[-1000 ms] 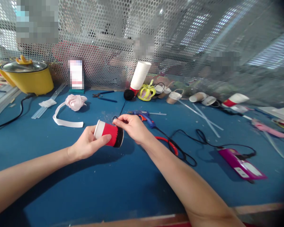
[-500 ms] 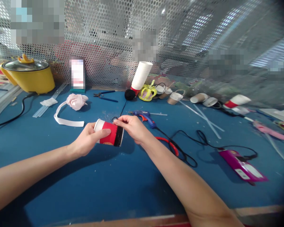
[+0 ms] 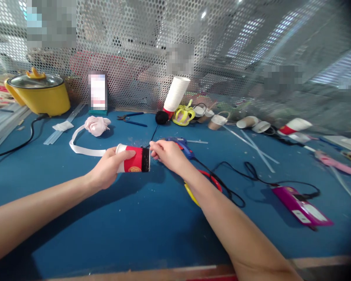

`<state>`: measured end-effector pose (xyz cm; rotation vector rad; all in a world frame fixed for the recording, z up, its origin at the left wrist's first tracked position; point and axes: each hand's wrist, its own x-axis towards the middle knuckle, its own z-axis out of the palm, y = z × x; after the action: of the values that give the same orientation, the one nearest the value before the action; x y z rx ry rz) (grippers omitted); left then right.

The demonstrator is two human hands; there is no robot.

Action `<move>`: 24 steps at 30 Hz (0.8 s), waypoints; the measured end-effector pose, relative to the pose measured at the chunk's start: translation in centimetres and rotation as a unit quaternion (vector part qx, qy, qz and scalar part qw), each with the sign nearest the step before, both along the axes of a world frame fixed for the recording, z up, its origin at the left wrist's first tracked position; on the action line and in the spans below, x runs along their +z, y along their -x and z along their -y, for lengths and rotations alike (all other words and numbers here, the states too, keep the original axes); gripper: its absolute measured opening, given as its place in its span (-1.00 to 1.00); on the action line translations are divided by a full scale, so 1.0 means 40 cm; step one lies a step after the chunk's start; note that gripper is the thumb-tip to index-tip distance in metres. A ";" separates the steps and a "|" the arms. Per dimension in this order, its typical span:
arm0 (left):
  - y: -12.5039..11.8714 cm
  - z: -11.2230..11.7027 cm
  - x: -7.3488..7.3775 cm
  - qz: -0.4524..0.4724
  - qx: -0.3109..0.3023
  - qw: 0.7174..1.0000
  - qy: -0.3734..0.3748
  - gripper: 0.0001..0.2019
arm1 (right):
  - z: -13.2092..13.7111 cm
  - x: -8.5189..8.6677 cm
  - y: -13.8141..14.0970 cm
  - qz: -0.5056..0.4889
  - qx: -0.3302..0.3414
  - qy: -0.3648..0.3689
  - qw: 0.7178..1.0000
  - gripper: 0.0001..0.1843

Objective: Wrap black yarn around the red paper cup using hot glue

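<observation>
My left hand (image 3: pixel 107 168) is wrapped round a red and white paper cup (image 3: pixel 131 158), held on its side above the blue table. A band of black yarn (image 3: pixel 145 160) is wound round the cup's right end. Close beside that end, my right hand (image 3: pixel 169 155) is closed, thumb and fingers pinched on the black yarn strand, though its end is partly hidden. From there the strand runs back to a black yarn ball (image 3: pixel 162 117). Behind my right hand lies a blue glue gun (image 3: pixel 187 151), partly covered.
Left of centre lie a pale fabric rose with ribbon (image 3: pixel 96 125) and blue-handled pliers (image 3: pixel 136 123). A yellow electric pot (image 3: pixel 46 99) stands at back left, stacked paper cups (image 3: pixel 178 93) lean at the mesh. A purple power strip (image 3: pixel 302 207) and cables are on the right.
My right hand has shifted slightly right, off the cup's top edge to beside its end. The cup has turned more level. A yellow curved piece now shows beneath my right forearm.
</observation>
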<state>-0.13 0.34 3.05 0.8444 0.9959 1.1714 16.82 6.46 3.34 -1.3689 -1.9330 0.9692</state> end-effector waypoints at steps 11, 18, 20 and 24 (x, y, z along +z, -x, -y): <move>0.027 -0.008 -0.006 -0.146 -0.102 0.975 -0.133 -0.79 | 0.080 0.023 -0.008 -0.207 0.061 0.167 0.962 -0.72; 0.027 -0.036 -0.012 0.029 -0.138 0.989 0.043 -0.79 | 0.121 0.005 -0.009 -0.066 0.081 0.009 0.994 -0.75; 0.024 -0.033 -0.022 0.004 -0.127 0.991 0.036 -0.79 | 0.122 0.008 -0.013 -0.033 0.056 -0.024 0.998 -0.74; 0.019 -0.020 -0.027 -0.067 -0.129 0.989 -0.010 -0.77 | 0.113 0.025 -0.021 -0.018 0.013 -0.111 0.994 -0.70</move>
<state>-0.91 1.13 1.95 1.0464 0.9529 0.9153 17.66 1.92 4.32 -1.1948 -1.9704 0.7600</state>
